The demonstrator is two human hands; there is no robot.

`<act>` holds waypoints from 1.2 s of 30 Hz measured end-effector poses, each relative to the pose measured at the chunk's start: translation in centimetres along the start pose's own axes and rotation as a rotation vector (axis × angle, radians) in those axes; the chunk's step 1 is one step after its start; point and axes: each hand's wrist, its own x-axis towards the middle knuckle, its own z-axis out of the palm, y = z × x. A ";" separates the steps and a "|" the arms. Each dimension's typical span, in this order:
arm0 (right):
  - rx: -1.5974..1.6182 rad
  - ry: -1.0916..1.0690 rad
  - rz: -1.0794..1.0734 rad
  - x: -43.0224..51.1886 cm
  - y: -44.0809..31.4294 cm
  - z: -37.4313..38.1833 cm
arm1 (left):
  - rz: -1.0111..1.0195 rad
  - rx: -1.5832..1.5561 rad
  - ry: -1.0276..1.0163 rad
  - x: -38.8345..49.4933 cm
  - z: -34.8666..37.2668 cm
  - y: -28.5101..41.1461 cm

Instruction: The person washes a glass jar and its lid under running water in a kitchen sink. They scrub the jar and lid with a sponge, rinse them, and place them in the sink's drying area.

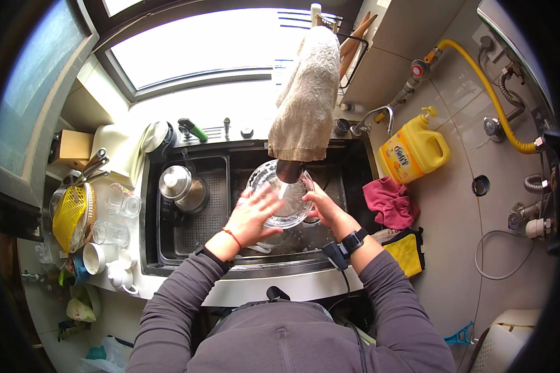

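Note:
A clear glass bowl (287,212) with a patterned rim is held over the black sink (354,196), directly under the dark faucet head (290,171). My right hand (324,205) grips the bowl's right side, thumb over the rim. Fingers spread and slightly blurred, my left hand (256,217) lies over the bowl's left side; whether it presses on the glass is hard to tell. A pale streak below the faucet looks like running water. Beneath the bowl, another clear dish and a white handle (259,249) are partly hidden in the basin.
A beige towel (305,93) drapes the faucet. In the left tray (217,233) stands a lidded glass pot (182,189). Glass cups (112,233), a white teapot (120,276) and a yellow basket (68,219) crowd the left counter. A detergent jug (413,149) and cloths (389,203) lie right.

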 end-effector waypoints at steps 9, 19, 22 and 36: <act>0.071 -0.176 0.125 1.3 -0.1 -1.1 | -0.843 -2.131 -0.068 -1.0 2.5 -3.5; -0.545 0.134 0.296 6.4 2.1 -7.8 | -0.875 -2.028 0.131 -3.2 2.6 -3.2; -1.147 0.094 0.168 8.5 6.0 -9.9 | -0.875 -1.930 0.171 -3.9 2.4 -3.5; -1.419 -0.361 0.326 11.1 8.6 -3.7 | -0.899 -1.907 0.408 -3.0 -0.2 -3.4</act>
